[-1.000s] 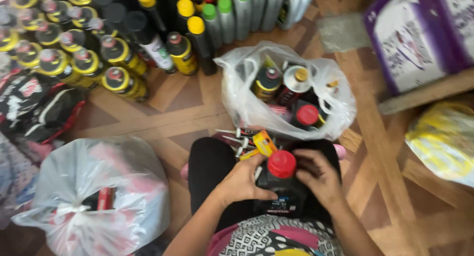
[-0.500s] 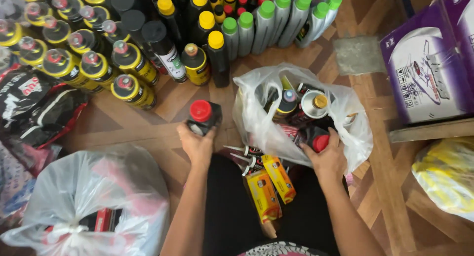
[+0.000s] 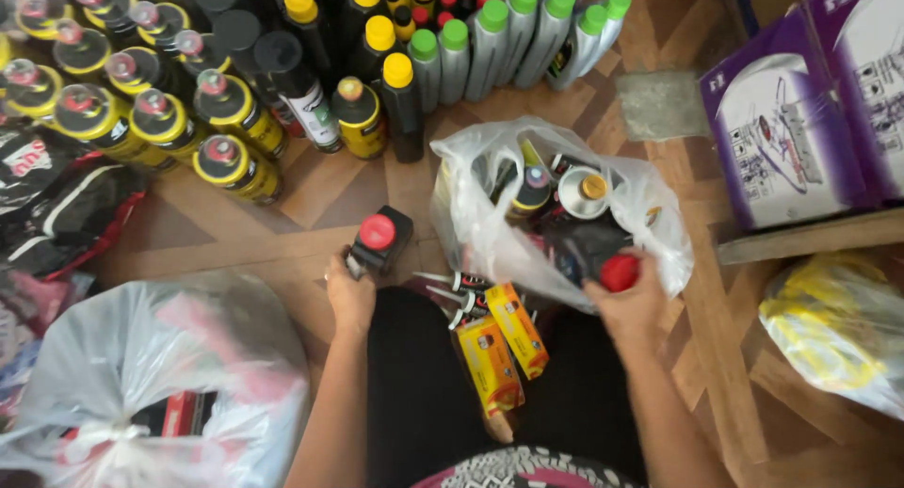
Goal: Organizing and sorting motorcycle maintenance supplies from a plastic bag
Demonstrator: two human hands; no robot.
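Two bottles in hand: our left hand point(image 3: 350, 295) grips one red-capped black bottle point(image 3: 380, 240); at three o'clock our right hand point(image 3: 629, 304) clasps another red-capped bottle point(image 3: 603, 262) inside the clear bag point(image 3: 490, 234); lift it straight to avoid snagging plastic.

- bare forearms, no sleeves
- left hand point(image 3: 350, 298), right hand point(image 3: 629, 309): no gloves
- black trousers point(image 3: 414, 394)
- patterned top point(image 3: 518, 469): black-white, pink edge

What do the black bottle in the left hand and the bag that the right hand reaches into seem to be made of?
Black bottle in the left hand: probably plastic, smooth, slightly glossy, with a shiny red cap. Bag at the right hand: thin translucent plastic film, crinkled, and the contents show through.
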